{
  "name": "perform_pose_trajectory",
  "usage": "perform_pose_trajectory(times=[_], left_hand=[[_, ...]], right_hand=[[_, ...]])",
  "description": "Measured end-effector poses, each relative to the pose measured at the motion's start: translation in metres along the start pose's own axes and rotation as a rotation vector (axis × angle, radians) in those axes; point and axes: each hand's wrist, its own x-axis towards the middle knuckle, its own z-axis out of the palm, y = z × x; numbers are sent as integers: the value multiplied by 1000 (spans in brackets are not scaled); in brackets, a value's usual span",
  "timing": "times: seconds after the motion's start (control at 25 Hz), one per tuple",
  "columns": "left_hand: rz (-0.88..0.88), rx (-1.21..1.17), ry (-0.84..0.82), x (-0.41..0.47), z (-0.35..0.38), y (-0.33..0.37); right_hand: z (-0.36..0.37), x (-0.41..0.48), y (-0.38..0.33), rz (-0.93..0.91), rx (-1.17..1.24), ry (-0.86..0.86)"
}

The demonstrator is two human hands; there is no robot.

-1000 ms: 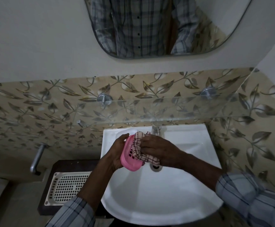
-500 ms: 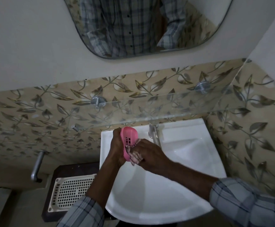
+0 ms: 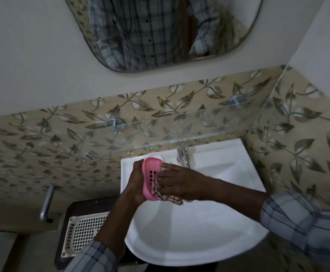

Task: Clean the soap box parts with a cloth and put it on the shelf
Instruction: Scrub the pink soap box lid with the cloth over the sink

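Left hand (image 3: 135, 181): grip closed round the back of the pink soap box part (image 3: 150, 178), an oval plastic tray with a grid of square holes, held on edge over the white glazed basin (image 3: 189, 242). Right hand (image 3: 177, 182): fingers flattened, pressing a checked cloth (image 3: 169, 198) against the tray's inner face (cloth hangs crumpled below). Glass shelf (image 3: 199, 132) spans the leaf-patterned tiles above, on round metal pegs. A white perforated tray (image 3: 83, 234) lies at left.

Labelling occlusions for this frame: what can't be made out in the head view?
- Pink soap box part: far face hidden by left hand.
- Cloth: mostly under right hand.
- Basin drain: hidden by the hands.
- White perforated tray: partly covered by left forearm.
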Motion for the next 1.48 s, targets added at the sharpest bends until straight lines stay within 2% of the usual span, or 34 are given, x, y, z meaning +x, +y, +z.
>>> perform_pose_trajectory(times=[0.08, 0.16, 0.2, 0.24, 0.36, 0.4, 0.44, 0.56, 0.72, 0.84, 0.92, 1.0, 1.08, 1.12, 1.16, 1.2, 1.28, 1.32, 1.36, 1.4, 1.48], left_hand=[[-37, 37, -45, -5, 2, 8], [-13, 49, -35, -8, 6, 13], [26, 34, 2, -5, 7, 10], [97, 25, 67, -2, 8, 2], [339, 143, 228, 5, 6, -27], [409, 171, 221, 6, 8, -37], [486, 183, 175, 6, 9, -45], [594, 228, 85, 1, 19, -49], [531, 182, -11, -1, 18, -52], [372, -12, -142, -6, 9, -55], [153, -158, -171, -6, 9, -37], [-84, -192, -217, -6, 9, -13], [-181, -134, -195, -5, 13, 4], [-169, -115, -160, -3, 18, 5], [-124, -113, -125, -1, 23, 0], [-59, -117, -89, 1, 28, -8], [51, -134, -34, 6, 31, -25], [80, -130, -12, 8, 31, -31], [88, -115, 15, 10, 28, -32], [76, -102, 42, 10, 24, -31], [30, -98, 44, 10, 15, -25]], right_hand=[[3, 1, -1, -46, -79, 81], [13, 9, -17, 116, 50, 205], [18, 14, -29, 270, 198, 260], [21, 18, -43, 494, 411, 307], [2, 36, -55, 1212, 1271, 395], [-7, 41, -51, 1351, 1498, 448], [-16, 46, -46, 1415, 1642, 498], [-39, 52, -35, 1357, 1642, 491], [-40, 42, -35, 1299, 1482, 462], [-37, 35, -33, 1195, 1105, 403], [-35, 26, -29, 981, 849, 341], [-36, 16, -25, 681, 642, 169], [-33, 9, -21, 449, 296, 19], [-28, 6, -22, 413, 177, 22], [-21, 6, -25, 456, 160, 46], [-19, 10, -29, 580, 279, 79], [-11, 25, -32, 1018, 794, 262], [-4, 28, -38, 1155, 974, 321], [-1, 27, -45, 1207, 1040, 389], [7, 23, -48, 1100, 851, 398], [11, 7, -46, 780, 638, 319]])
